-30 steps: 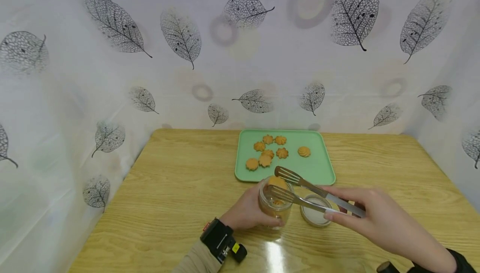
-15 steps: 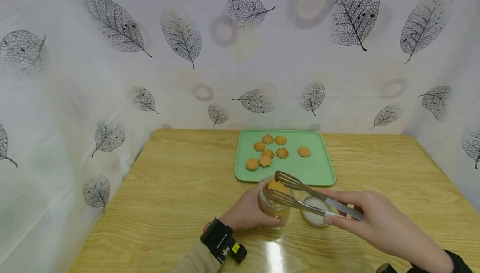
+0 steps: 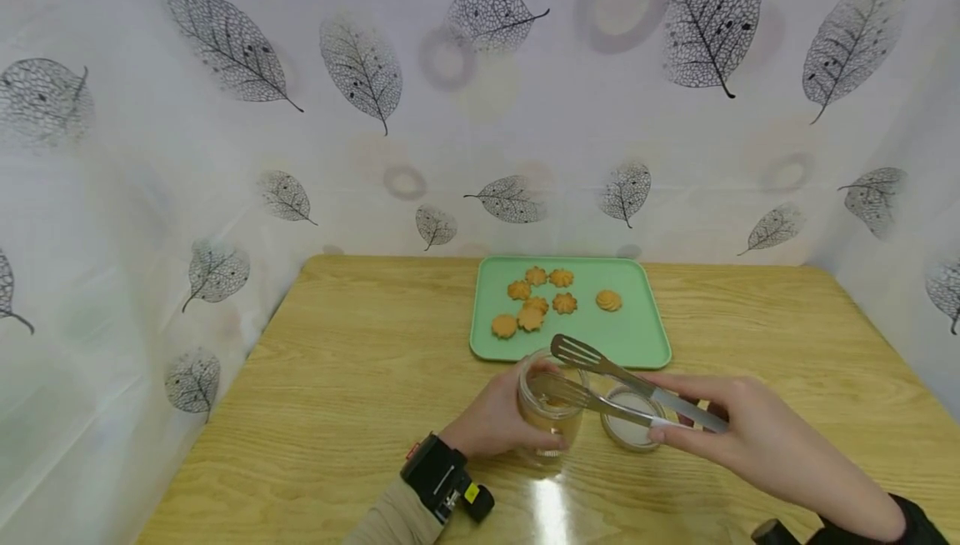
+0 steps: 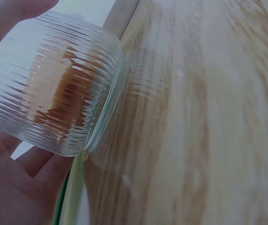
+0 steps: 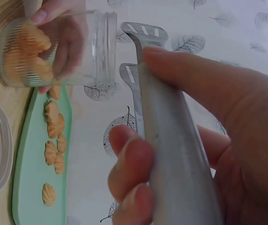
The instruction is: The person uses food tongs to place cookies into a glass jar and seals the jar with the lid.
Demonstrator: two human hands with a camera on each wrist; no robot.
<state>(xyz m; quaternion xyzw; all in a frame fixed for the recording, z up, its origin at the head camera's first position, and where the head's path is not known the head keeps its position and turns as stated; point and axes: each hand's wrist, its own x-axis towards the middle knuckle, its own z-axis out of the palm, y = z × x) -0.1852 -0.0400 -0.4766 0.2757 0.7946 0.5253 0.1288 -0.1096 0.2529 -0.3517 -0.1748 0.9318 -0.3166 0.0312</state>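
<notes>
My left hand (image 3: 498,416) grips a clear ribbed glass jar (image 3: 551,427) by its side, fingers wrapped round the far side and thumb in front. Inside, at the jar's bottom, lie cookies (image 5: 28,56), also visible through the ribbed glass in the left wrist view. In my right hand (image 3: 757,437) are metal tongs (image 3: 622,374), held by the handles with the slotted tips spread apart. Those tips are over the jar's open mouth in the head view, with nothing between them. The right wrist view shows them just beyond the rim.
A green tray (image 3: 630,341) with several flower-shaped cookies (image 3: 565,303) lies behind the jar, one swirled cookie (image 3: 608,301) apart at its right. To the jar's right a round lid (image 3: 632,428) rests on the wooden table (image 3: 360,362). A leaf-patterned curtain (image 3: 420,137) stands behind.
The cookie that was between the tong tips at the jar's mouth has dropped down into the jar. The tongs have spread and are now bare; the left hand keeps its hold.
</notes>
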